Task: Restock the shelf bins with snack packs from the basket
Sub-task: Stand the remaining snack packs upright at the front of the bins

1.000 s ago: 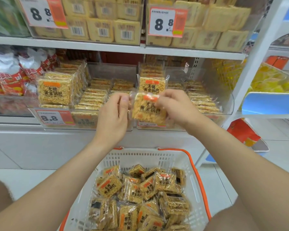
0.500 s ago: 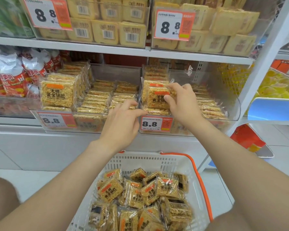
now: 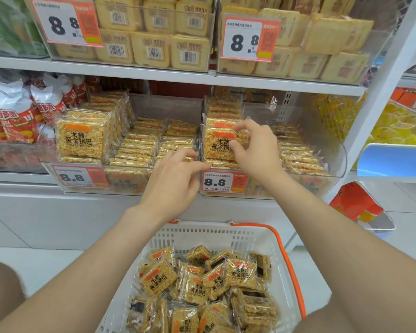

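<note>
Left bin [image 3: 130, 181]: Stocked with one pack faced upright at the front left, and flat rows packed beside and behind it.
Left hand [image 3: 175, 179]: Hung at the front lip where the two bins meet, fingers loosely bent and gripping nothing; touching the lip or just short of it, impossible to tell.
Snack pack [image 3: 220, 145]: Stood upright at the front left corner of the right bin, label outward, on flat-lying packs, with another upright pack just behind.
Right hand [image 3: 255, 152]: Pinched the pack's right edge between thumb and forefinger, other fingers curled alongside.
Right bin [image 3: 332, 150]: Lined with flat stacks along its right side.
Basket [image 3: 214, 236]: Sat below the shelf between the forearms, heaped with loose packs [image 3: 197, 287].
Step in hand: Judged to be the facing-up of one pack in the right bin, not yet let go.
Next move: Seemed to call for release only once balanced upright against the pack behind, then a reach down to the basket for another.
</note>
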